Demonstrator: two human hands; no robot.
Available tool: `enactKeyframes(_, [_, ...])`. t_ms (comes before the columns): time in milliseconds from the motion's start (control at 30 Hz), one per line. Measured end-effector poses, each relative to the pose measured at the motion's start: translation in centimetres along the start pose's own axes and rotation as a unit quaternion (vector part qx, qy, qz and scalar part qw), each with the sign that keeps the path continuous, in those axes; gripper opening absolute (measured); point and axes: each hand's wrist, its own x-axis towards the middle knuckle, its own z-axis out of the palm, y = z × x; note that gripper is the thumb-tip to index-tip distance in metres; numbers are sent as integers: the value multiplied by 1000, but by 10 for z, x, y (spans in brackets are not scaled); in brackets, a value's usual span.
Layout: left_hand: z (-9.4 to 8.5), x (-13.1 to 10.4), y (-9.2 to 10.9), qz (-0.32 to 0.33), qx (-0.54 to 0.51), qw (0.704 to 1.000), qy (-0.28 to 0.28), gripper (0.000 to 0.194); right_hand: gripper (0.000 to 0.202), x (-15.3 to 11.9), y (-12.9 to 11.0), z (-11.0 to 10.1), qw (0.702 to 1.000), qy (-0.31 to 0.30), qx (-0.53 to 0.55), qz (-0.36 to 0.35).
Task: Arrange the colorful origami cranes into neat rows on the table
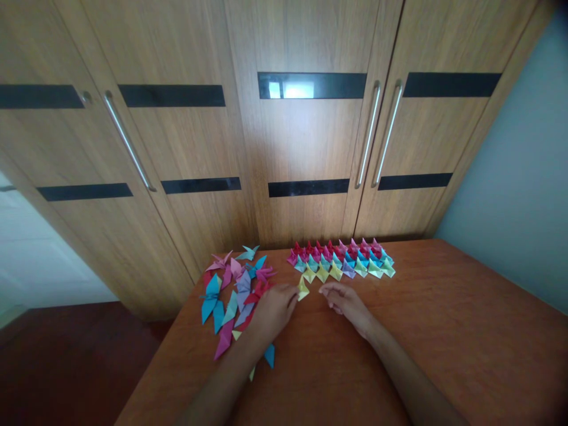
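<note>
My left hand (280, 305) is closed on a yellow origami crane (303, 290), pinched at its left side just above the table. My right hand (344, 303) hovers to the right of that crane with its fingers bent together; whether anything small sits between them is hidden. Beyond both hands stand tight rows of folded cranes (348, 270), red and pink at the back, blue and teal in the middle, yellow, lilac and pale green in front. A loose pile of paper cranes (243, 283) in blue, pink, lilac and red lies left of and partly under my left forearm.
The reddish-brown wooden table (426, 331) backs against a tall wooden wardrobe (306, 142) with black strips and metal handles (387, 135). A pale wall (510, 177) rises on the right. The table's left edge drops to a dark red floor (80, 355).
</note>
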Motion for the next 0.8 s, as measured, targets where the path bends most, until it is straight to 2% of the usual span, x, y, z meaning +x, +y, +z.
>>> enactKeyframes(100, [-1,17,-3,-35,84,995,-39,23,30,1,0,0,999,-3,-33,-6])
enactKeyframes(300, [7,40,-6,-76,118,988,-65,25,28,3,3,-1,999,-11,-45,-13])
enactKeyframes(800, [9,52,-7,-106,136,983,-68,28,27,4,1,2,998,-10,-59,-36])
